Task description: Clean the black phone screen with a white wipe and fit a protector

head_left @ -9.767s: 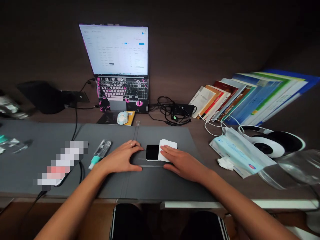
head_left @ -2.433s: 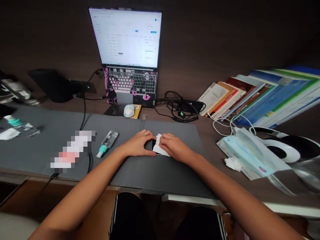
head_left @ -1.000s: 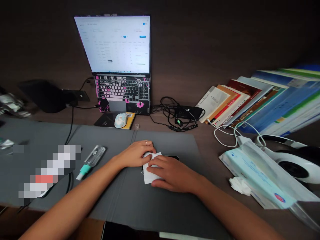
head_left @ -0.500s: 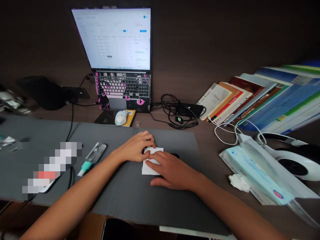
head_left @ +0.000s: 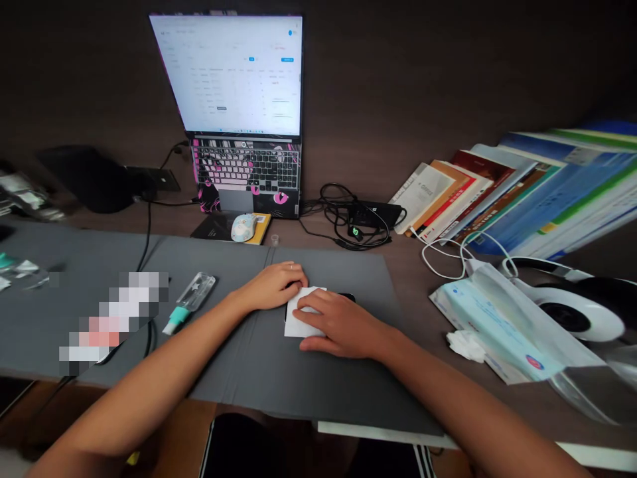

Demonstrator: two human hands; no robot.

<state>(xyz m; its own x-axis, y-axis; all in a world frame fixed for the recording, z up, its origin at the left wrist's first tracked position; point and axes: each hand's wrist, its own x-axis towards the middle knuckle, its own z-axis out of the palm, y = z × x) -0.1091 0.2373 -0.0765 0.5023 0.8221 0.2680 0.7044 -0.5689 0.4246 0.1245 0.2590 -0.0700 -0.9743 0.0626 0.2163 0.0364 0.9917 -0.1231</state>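
A smartphone (head_left: 348,297) lies on the grey desk mat (head_left: 259,358), mostly hidden under my hands and a folded white tissue (head_left: 297,324). My left hand (head_left: 275,286) is closed at the phone's left end, its fingers along the far edge and its thumb by the tissue. Over the tissue rests my right hand (head_left: 343,324), fingers a little apart, pressing it flat on the phone's screen. A clear spray bottle (head_left: 198,291) with a turquoise neck lies left of my left forearm.
Behind the mat stand an open laptop (head_left: 229,73), a mouse (head_left: 243,227) and a black charger (head_left: 375,214) with coiled cables. To the right are leaning books (head_left: 502,192), a tissue pack (head_left: 497,332), a crumpled tissue (head_left: 466,346) and headphones (head_left: 592,318). A pixelated device (head_left: 117,318) lies left.
The tissue has gone from the phone's right part to its left part under my right hand. My left hand has closed in on the phone. Lately both hands have barely shifted; the view has tilted slightly.
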